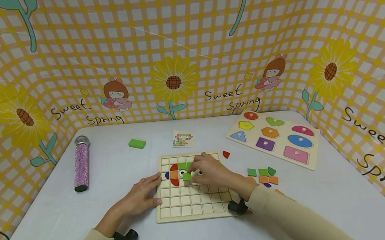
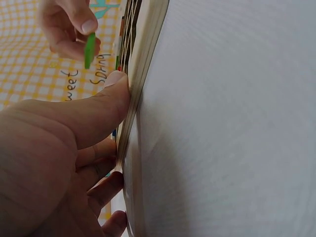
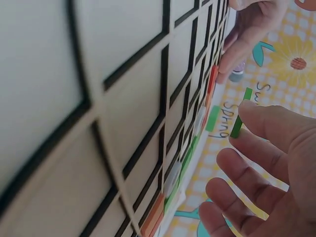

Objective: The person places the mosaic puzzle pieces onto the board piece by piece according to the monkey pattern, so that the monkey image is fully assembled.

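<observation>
A wooden grid board (image 1: 195,210) lies flat on the white table. My left hand (image 1: 135,197) rests at its left side, thumb and fingertips touching the edge, as the left wrist view shows too. Between thumb and index finger, my right hand (image 1: 212,172) pinches a small green tile (image 3: 242,113), held above the board's upper rows. In the cells near it sit a dark blue piece (image 1: 167,175), red pieces (image 1: 175,182), an orange tile (image 1: 173,174), green tiles (image 1: 183,165) and round white eye pieces (image 1: 181,173), partly hidden by the right hand.
Behind the board lie a pattern card (image 1: 182,139) and a green block (image 1: 137,143). A glittery microphone (image 1: 81,164) is at the left. At right are a shape puzzle board (image 1: 276,138), a red piece (image 1: 226,154) and several loose green and orange tiles (image 1: 264,179).
</observation>
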Demonstrator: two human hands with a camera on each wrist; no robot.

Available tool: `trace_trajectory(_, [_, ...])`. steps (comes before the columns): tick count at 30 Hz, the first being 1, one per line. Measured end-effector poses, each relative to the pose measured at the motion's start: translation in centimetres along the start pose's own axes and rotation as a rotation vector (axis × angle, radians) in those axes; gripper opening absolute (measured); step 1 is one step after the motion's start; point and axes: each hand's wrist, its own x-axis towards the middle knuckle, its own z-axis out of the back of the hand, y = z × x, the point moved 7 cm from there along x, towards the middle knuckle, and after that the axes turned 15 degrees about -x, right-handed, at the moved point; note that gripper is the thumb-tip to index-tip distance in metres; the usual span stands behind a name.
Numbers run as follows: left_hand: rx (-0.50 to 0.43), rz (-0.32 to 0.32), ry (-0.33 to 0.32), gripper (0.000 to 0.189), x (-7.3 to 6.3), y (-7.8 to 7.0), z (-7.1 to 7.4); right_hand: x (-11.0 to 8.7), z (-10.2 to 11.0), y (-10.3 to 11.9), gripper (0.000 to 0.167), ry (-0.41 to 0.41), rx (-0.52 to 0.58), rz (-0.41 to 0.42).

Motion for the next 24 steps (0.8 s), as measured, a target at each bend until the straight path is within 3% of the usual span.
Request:
trace_trajectory(9, [-0.016,0.012,-0.002,0.071,0.0,-0.1,0.0,1.1,-1.5,0.6,0.019,0.090,-0.035,0.003])
trace_trajectory(24, [0.002,-0.002,-0.008,0.070,-0.1,-0.4,0.2,1.1,-2.1,0.6,0.019,0.095,-0.104,0.032])
